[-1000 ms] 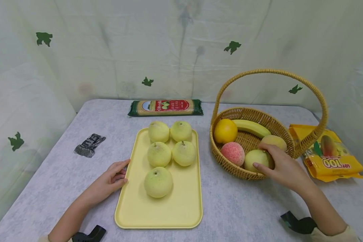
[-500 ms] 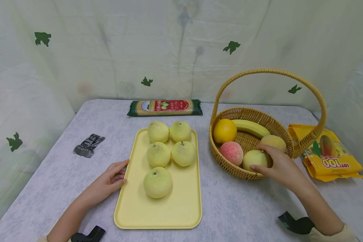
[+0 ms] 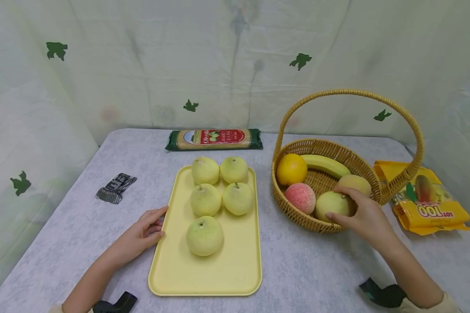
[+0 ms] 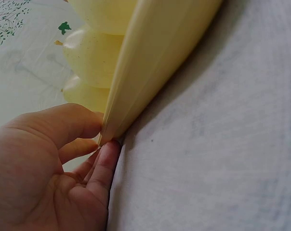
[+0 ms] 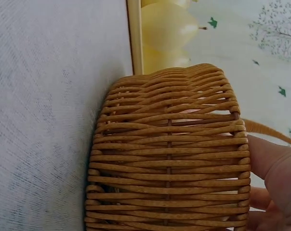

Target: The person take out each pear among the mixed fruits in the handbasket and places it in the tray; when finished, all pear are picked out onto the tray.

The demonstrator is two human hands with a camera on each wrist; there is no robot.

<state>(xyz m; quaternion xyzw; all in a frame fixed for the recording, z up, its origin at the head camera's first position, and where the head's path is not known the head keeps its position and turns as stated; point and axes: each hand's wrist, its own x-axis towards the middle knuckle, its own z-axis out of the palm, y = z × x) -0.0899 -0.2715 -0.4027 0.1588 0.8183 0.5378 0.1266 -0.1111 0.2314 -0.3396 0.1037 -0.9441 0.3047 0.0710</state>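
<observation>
My left hand (image 3: 141, 237) pinches the left rim of the yellow tray (image 3: 180, 278), its thumb and fingertips meeting at the edge in the left wrist view. Several round pale yellow-green pears (image 3: 205, 235) sit on the tray. Inside the wicker basket (image 3: 297, 221), my right hand (image 3: 370, 217) grips another pale pear (image 3: 333, 206) at the front, thumb on the near side and fingers over its top right. Around that pear are a pink peach (image 3: 300, 198), an orange (image 3: 291, 169), a banana (image 3: 325, 164) and a yellowish fruit (image 3: 354, 184). The right wrist view shows mostly basket wall, hiding the gripped pear.
A tall arched handle (image 3: 350, 92) rises over the basket. Right of it lies a yellow snack bag (image 3: 434, 204). A spaghetti pack (image 3: 215, 137) lies behind the tray, and a crumpled black-and-white net (image 3: 115, 188) on the left of the table. A pale curtain hangs behind.
The right wrist has shifted slightly left while its fingers stay on the pear, which has tipped or risen very slightly. My left hand and the tray hold still.
</observation>
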